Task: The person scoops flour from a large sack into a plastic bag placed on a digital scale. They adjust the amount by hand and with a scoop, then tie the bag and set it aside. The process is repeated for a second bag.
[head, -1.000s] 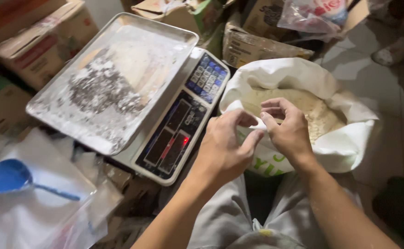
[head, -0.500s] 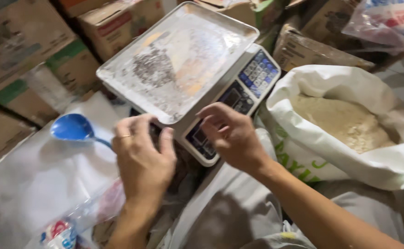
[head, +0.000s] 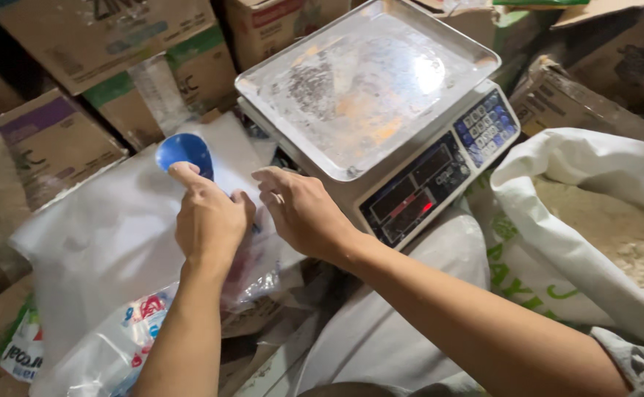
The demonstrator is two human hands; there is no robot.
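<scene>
L hand (head: 208, 220) is knuckles-up, fingers curled loosely, resting on the clear plastic bags (head: 109, 242); can't tell if it actually grips anything, palm side is hidden. R hand (head: 303, 209) sits just beside it, fingers half-bent and pointing toward L hand, nothing visibly held, fingertips at/near the same plastic. The hands are close but not touching.

Blue scoop (head: 184, 153) lies just beyond L hand's index finger on the bags; its handle runs under/behind the L hand, contact unclear.

Scale (head: 417, 184) is right behind R hand, w/ a steel tray (head: 366, 88) on top, dusty w/ powder residue; red display lit on the front panel.

White sack (head: 557, 213) well off to the right of R arm, open, rim rolled down, beige powder (head: 623, 235) inside.

Cardboard boxes (head: 57, 140) are stacked beyond L hand and behind the scale.
</scene>
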